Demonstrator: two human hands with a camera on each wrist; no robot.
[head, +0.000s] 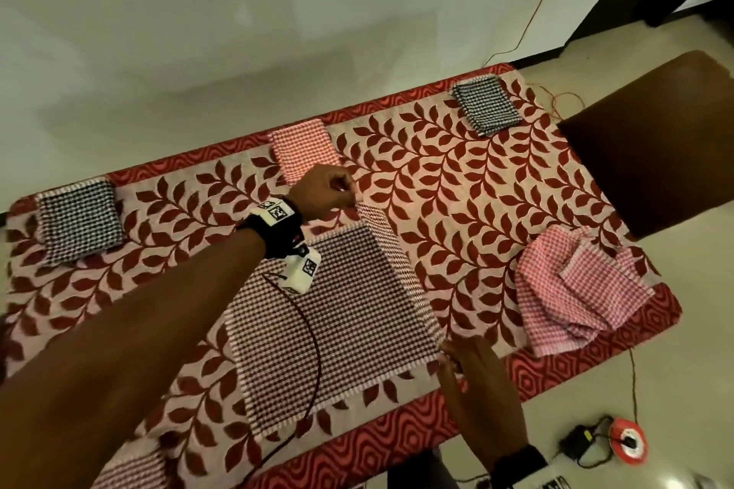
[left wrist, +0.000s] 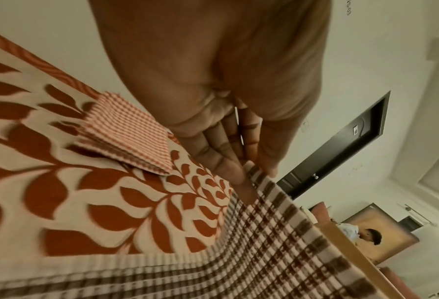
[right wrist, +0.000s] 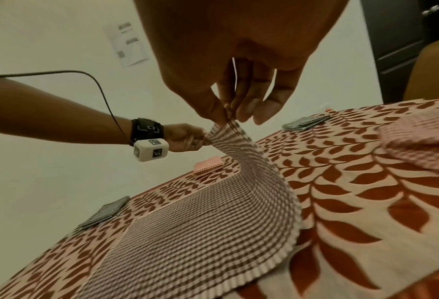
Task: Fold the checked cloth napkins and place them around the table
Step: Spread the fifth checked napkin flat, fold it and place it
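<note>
The left hand point(head: 323, 193) pinches the far right corner of the dark checked napkin point(head: 337, 314), thumb and fingertips closed on the white-edged hem and lifting it off the tablecloth point(head: 468, 187). The right hand point(head: 474, 373) pinches the near right corner of the same napkin; the right wrist view shows thumb and forefinger closed on the cloth with the other fingers point(right wrist: 269, 105) loosely spread. Between the two grips the right edge rises in a curve, while the rest of the napkin lies flat toward the left of both hands.

Just beyond the left hand's grip sits a folded pink checked napkin point(head: 304, 151). Far to its left lies a folded dark napkin point(head: 79, 220), and another folded dark napkin point(head: 486, 105) rests well beyond the right hand. To the right of both grips lies a loose heap of pink checked napkins point(head: 580, 290), apparently two or three, though the layers are hard to count.
</note>
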